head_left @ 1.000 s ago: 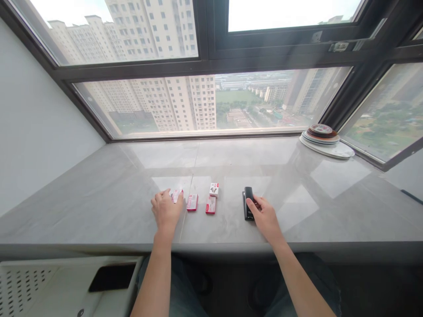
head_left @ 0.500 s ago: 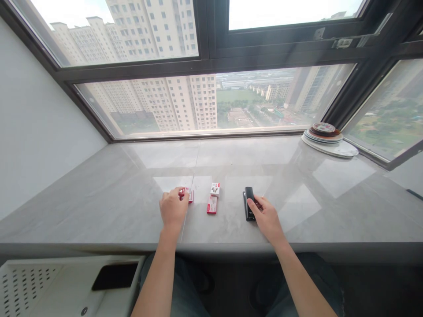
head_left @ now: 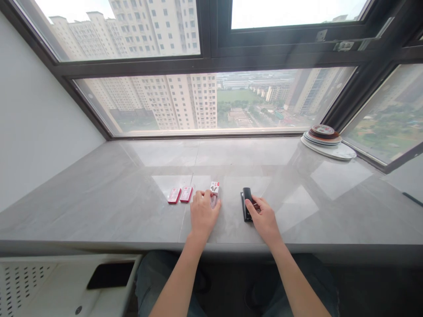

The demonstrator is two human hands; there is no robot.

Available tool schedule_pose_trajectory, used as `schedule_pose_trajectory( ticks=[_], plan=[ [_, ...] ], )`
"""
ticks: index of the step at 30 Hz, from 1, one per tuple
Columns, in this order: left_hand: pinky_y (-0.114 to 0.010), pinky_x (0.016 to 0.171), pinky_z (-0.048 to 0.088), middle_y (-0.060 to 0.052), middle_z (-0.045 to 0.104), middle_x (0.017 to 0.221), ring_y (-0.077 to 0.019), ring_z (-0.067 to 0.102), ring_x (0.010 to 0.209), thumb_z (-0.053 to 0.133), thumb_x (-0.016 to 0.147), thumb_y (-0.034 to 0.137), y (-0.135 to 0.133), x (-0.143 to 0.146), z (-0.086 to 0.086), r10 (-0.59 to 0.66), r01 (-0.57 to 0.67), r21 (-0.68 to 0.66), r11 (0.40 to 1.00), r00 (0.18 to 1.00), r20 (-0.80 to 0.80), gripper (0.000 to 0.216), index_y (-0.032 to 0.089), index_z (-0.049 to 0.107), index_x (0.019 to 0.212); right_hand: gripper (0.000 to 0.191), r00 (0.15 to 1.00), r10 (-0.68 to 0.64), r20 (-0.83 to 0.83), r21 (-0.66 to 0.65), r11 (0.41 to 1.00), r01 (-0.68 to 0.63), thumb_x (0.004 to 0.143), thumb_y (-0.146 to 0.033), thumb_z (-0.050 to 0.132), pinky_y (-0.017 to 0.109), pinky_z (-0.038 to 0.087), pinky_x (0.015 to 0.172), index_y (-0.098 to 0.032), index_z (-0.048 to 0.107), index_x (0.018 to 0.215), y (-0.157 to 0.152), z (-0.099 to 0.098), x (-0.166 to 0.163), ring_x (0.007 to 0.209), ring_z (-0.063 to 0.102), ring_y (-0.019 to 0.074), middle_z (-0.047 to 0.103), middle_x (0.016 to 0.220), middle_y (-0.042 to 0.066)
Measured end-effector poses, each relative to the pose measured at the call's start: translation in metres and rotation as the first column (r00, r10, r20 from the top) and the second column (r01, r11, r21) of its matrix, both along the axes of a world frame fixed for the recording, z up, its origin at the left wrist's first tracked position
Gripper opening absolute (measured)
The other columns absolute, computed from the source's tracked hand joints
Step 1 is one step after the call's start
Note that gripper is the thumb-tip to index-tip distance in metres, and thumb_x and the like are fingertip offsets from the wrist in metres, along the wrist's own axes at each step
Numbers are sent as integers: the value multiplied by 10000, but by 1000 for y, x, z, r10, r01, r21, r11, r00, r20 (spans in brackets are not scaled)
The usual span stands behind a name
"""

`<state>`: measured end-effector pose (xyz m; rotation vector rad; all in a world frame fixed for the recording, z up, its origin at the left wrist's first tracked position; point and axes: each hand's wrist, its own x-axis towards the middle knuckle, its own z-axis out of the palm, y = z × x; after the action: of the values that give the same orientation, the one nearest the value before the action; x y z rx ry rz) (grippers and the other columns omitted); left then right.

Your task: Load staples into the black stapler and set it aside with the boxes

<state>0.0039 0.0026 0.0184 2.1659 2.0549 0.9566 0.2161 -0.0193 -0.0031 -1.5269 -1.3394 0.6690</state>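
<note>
Plates (head_left: pixel 327 141) near window (head_left: pixel 251 103), left hand (head_left: pixel 204 213) partly hiding pinkish box (head_left: pixel 213 200)

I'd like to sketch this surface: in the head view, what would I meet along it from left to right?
First pink-and-white box, second pink-and-white box, left hand, black stapler, right hand, stack of flat round pieces.

And here we go along the counter (head_left: pixel 99 202), left to right; first an outer box (head_left: pixel 174 195), a second box (head_left: pixel 186 194) just beside it; next the left grip (head_left: pixel 204 213) around a near box (head_left: pixel 213 200), a far box (head_left: pixel 214 188) right behind that; then a gap, and the stapler (head_left: pixel 246 203), right grip (head_left: pixel 265 220) on its right side; away at far right, stacked plates (head_left: pixel 325 141) by the window (head_left: pixel 198 103), which runs behind everything.
</note>
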Motion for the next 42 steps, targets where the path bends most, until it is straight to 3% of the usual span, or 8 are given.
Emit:
schedule_pose_trajectory(
  ticks=[6, 12, 16, 23, 27, 33, 39, 42],
  plan=[
    [-419, 911, 466, -91, 591, 1135, -301, 560, 1107, 644, 937, 365, -4, -15, -3, 7, -6, -44, 999, 1000, 13, 296, 239, 580, 1198, 529, 993, -19, 117, 24, 1000, 16, 967, -596, 521, 366, 528, 796, -209, 662, 1298, -2, 6, -6, 853, 634, 225, 642, 1099, 103],
    [-456, 1067, 431, -34, 575, 1354, -296, 527, 1263, 726, 875, 366, -38, -27, 9, -358, 363, -159, 918, 932, 59, 369, 365, 639, 1234, 428, 921, 173, 349, 71, 975, -210, 917, -327, 593, 399, 486, 951, -271, 633, 1340, 8, 33, -12, 1082, 599, 275, 646, 1145, 91],
    [-480, 1173, 359, 4, 422, 1578, -297, 392, 1438, 710, 902, 454, -48, -33, 16, -459, 463, -175, 869, 886, 68, 607, 429, 486, 1465, 372, 866, 347, 360, 32, 923, -383, 889, -201, 557, 365, 476, 949, -270, 702, 1224, 17, 50, -24, 1074, 613, 248, 679, 1121, 67],
    [-506, 1236, 262, -30, 467, 1565, -271, 358, 1486, 619, 972, 432, -49, -38, 8, -466, 460, -180, 869, 885, 11, 529, 361, 482, 1478, 237, 879, 342, 333, 64, 922, -382, 865, -386, 687, 383, 455, 938, -268, 736, 1065, 25, 49, -75, 970, 646, 239, 710, 1017, 47],
    [-507, 1235, 272, -51, 411, 1606, -276, 362, 1490, 640, 952, 418, -47, -41, 3, -421, 417, -177, 891, 907, 16, 586, 349, 450, 1503, 313, 978, 206, -10, 117, 972, -204, 883, -484, 629, 377, 497, 899, -222, 712, 1032, 31, 48, -78, 953, 662, 237, 734, 1021, 70],
    [-469, 1249, 274, -16, 382, 1624, -236, 348, 1504, 628, 955, 377, -45, -48, 6, -420, 427, -192, 884, 904, 82, 483, 360, 513, 1424, 433, 850, 36, -525, 72, 997, 3, 958, -529, 461, 356, 592, 805, -195, 681, 1123, 29, 33, -15, 1155, 646, 276, 699, 1229, 131],
    [-467, 1263, 256, 12, 408, 1607, -219, 365, 1495, 668, 923, 338, -44, -46, 4, -387, 417, -199, 887, 906, 173, 291, 350, 634, 1211, 489, 899, -136, -415, -285, 958, 13, 918, -643, 501, 290, 502, 425, -194, 690, 941, 12, 7, 39, 595, 653, 186, 704, 895, 88],
    [-482, 1257, 274, 5, 430, 1593, -234, 378, 1488, 705, 892, 341, -41, -46, 4, -380, 418, -200, 886, 903, 202, 304, 350, 658, 1192, 582, 947, 53, -316, -404, 896, -185, 919, -721, 446, 245, 307, 329, -194, 688, 868, -1, 11, 25, 374, 486, 117, 629, 693, 21]
  ],
)
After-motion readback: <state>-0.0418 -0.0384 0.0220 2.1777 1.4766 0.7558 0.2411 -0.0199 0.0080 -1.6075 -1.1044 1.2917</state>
